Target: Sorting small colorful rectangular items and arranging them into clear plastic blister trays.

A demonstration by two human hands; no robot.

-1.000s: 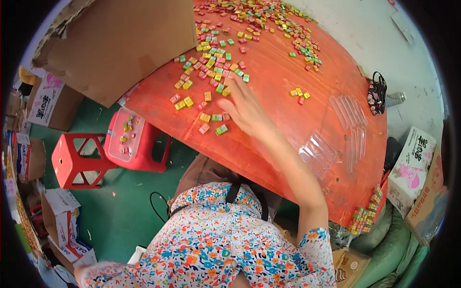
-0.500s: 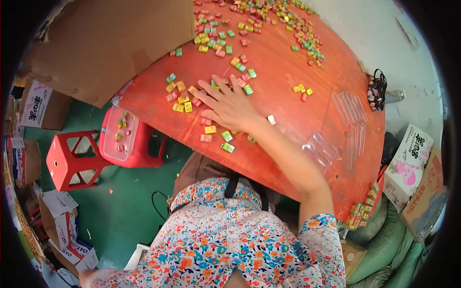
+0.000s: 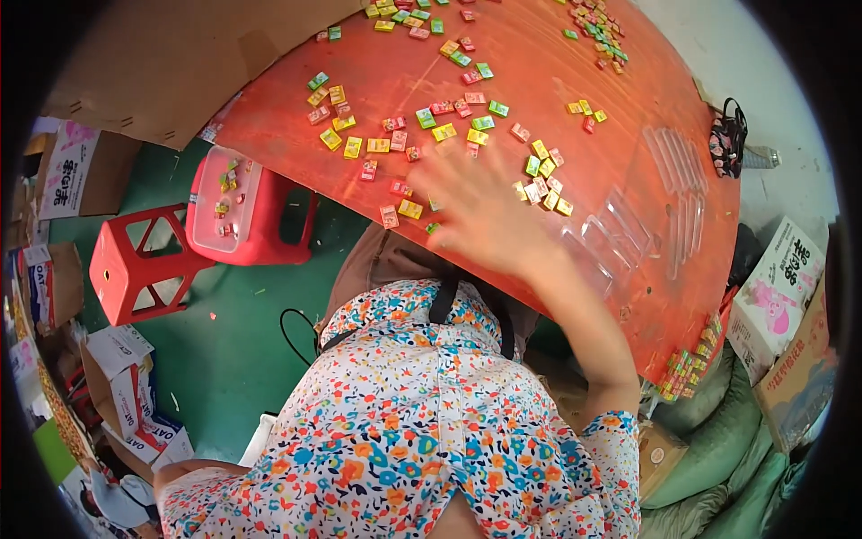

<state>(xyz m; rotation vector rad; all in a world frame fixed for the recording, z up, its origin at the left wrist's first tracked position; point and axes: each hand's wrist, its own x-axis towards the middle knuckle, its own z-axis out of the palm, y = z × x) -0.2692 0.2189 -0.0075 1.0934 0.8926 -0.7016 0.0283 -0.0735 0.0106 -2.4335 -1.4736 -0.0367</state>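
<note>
My right hand (image 3: pixel 485 216) is over the near edge of the red table (image 3: pixel 359 81), blurred by motion. Its thumb and fingers look stretched out and apart, and I see nothing held in them. Around it lie small box-shaped packets in red, yellow and green. A yellow packet (image 3: pixel 410 209) lies just left of the hand, and a loose group with a green packet (image 3: pixel 532 165) is to its right. What is under the palm is hidden. My left hand is out of view; only part of the left arm (image 3: pixel 202 467) shows at lower left.
Clear plastic trays (image 3: pixel 678 193) lie on the table's right side, near stacked packets (image 3: pixel 691 364) at its edge. A large cardboard box (image 3: pixel 180 63) covers the far left. Below stand a red stool (image 3: pixel 121 269) and a clear tub (image 3: pixel 215 193) holding several packets.
My right hand has drawn back toward the near table edge. More packets now lie beside it, including a group to its right. The whole view has shifted slightly.
</note>
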